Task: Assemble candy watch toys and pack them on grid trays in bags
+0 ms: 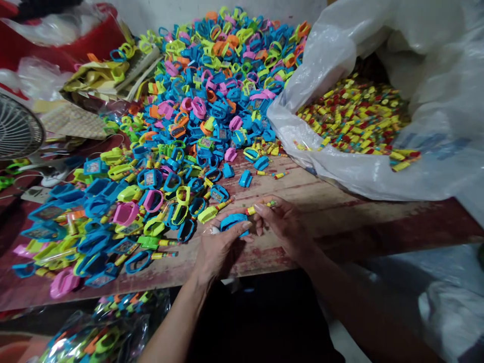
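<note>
Near the table's front edge my left hand [217, 249] is closed on a blue plastic toy watch [233, 220], its thumb across the band. Beside it my right hand [282, 224] pinches a small yellow-and-red candy tube [260, 207] between thumb and fingers, close to the watch. The tube's far end is clear, with coloured bits inside. A yellow-green toy watch [207, 215] with a tube at it lies just left of my hands. More toy watches [151, 179] with tubes among them spread farther left.
A large heap of coloured toy watches [223, 91] rises against the wall. At right, an open white plastic bag [328, 161] holds many candy tubes [355, 116]. A fan [18, 126] stands at far left. Clear bags of watches [94, 338] lie below the table edge.
</note>
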The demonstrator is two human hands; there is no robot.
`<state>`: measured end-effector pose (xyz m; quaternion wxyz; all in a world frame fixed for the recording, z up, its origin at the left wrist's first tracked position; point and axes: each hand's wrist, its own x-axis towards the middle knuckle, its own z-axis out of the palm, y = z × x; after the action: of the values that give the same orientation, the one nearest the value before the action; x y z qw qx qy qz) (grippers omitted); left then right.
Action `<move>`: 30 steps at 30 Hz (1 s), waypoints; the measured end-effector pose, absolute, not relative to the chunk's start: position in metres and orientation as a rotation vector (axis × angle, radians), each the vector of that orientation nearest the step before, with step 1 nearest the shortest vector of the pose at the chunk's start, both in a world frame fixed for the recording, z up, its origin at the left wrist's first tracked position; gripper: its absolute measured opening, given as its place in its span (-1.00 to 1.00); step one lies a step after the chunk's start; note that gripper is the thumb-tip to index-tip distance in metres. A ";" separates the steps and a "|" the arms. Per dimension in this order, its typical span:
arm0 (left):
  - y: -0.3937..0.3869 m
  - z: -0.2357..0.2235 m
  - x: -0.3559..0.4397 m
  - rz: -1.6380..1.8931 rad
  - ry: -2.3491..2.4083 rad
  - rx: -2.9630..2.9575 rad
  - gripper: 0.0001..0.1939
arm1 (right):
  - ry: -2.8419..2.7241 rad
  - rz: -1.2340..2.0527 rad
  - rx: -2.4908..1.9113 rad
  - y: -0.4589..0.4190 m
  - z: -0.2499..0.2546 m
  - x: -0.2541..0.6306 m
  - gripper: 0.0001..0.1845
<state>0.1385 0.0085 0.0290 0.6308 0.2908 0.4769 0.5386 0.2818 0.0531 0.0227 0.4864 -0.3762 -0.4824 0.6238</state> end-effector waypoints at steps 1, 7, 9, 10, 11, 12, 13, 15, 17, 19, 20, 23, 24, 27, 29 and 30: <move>0.009 0.030 0.138 1.231 1.084 0.665 -0.59 | -1.195 1.510 -0.926 0.053 0.023 0.282 -0.70; 0.009 0.035 0.138 1.203 1.133 0.675 -0.59 | -1.278 1.476 -0.945 0.054 0.027 0.283 -0.69; 0.009 0.035 0.139 1.215 1.136 0.677 -0.58 | -1.281 1.477 -0.944 0.054 0.028 0.283 -0.70; 0.010 0.035 0.139 1.223 1.129 0.677 -0.59 | -1.283 1.474 -0.942 0.054 0.029 0.283 -0.70; 0.010 0.034 0.139 1.224 1.122 0.681 -0.60 | -1.286 1.472 -0.941 0.054 0.029 0.283 -0.71; 0.010 0.034 0.139 1.224 1.114 0.689 -0.62 | -1.285 1.474 -0.941 0.054 0.029 0.284 -0.71; 0.010 0.034 0.138 1.223 1.110 0.699 -0.64 | -1.282 1.484 -0.935 0.054 0.029 0.284 -0.72; 0.009 0.034 0.138 1.213 1.120 0.735 -0.68 | -1.273 1.516 -0.916 0.054 0.030 0.285 -0.71; 0.007 0.035 0.138 1.202 1.161 0.800 -0.72 | -1.276 1.553 -0.893 0.055 0.030 0.286 -0.69; 0.005 0.035 0.139 1.202 1.187 0.856 -0.76 | -1.295 1.577 -0.864 0.055 0.030 0.287 -0.67; 0.004 0.035 0.140 1.202 1.190 0.869 -0.77 | -1.303 1.577 -0.853 0.055 0.030 0.287 -0.66; 0.003 0.034 0.144 1.219 1.182 0.850 -0.79 | -1.320 1.566 -0.838 0.054 0.032 0.288 -0.66; 0.003 0.035 0.144 1.219 1.178 0.844 -0.79 | -1.325 1.563 -0.843 0.054 0.033 0.288 -0.66; 0.003 0.037 0.144 1.184 1.185 0.852 -0.75 | -1.346 1.560 -0.855 0.051 0.038 0.292 -0.66; 0.002 0.038 0.143 1.150 1.212 0.853 -0.71 | -1.363 1.562 -0.860 0.048 0.040 0.295 -0.66; 0.002 0.038 0.143 1.139 1.226 0.856 -0.69 | -1.370 1.561 -0.855 0.047 0.040 0.295 -0.67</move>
<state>0.1434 0.0023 0.0378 0.5899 0.3678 0.5268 0.4892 0.2951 0.0468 0.0403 0.4330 -0.3432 -0.5498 0.6264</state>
